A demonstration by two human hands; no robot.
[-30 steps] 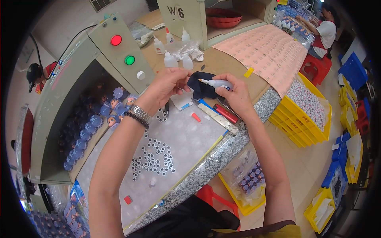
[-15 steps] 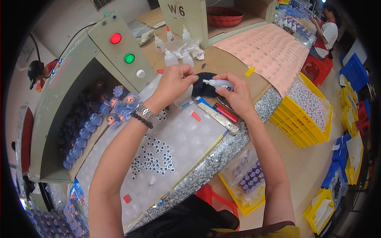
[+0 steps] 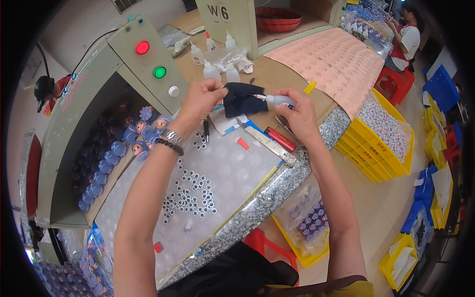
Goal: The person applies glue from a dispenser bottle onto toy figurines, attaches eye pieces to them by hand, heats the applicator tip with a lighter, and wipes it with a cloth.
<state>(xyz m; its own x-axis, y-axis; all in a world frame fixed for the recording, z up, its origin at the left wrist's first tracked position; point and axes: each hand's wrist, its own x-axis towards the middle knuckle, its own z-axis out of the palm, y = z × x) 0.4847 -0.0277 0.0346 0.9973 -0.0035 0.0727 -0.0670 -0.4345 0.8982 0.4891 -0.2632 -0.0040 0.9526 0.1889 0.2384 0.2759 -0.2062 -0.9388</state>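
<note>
My left hand [image 3: 205, 99], a watch and beaded bracelet on its wrist, pinches the left edge of a dark cloth [image 3: 240, 103]. My right hand [image 3: 297, 114] grips a small translucent squeeze bottle [image 3: 280, 100] lying sideways, its thin nozzle pointing left over the cloth. Below the hands are a red lighter [image 3: 280, 139], a metal strip [image 3: 264, 142] and a small red cap [image 3: 242, 143]. Many small black-and-white rings, like toy eyes [image 3: 190, 198], are scattered on the pale worktop sheet [image 3: 232, 183].
At left, purple doll figures [image 3: 111, 158] fill a machine opening beside red and green buttons [image 3: 159, 72]. Several white bottles [image 3: 211, 71] stand behind my hands. A pink sheet [image 3: 326, 64] covers the far table. Yellow crates [image 3: 371, 153] stand at right; a person [image 3: 408, 39] sits beyond.
The dark cloth has shifted left and spread out, with my left hand moving left and slightly down. My right hand and the bottle have moved slightly right.
</note>
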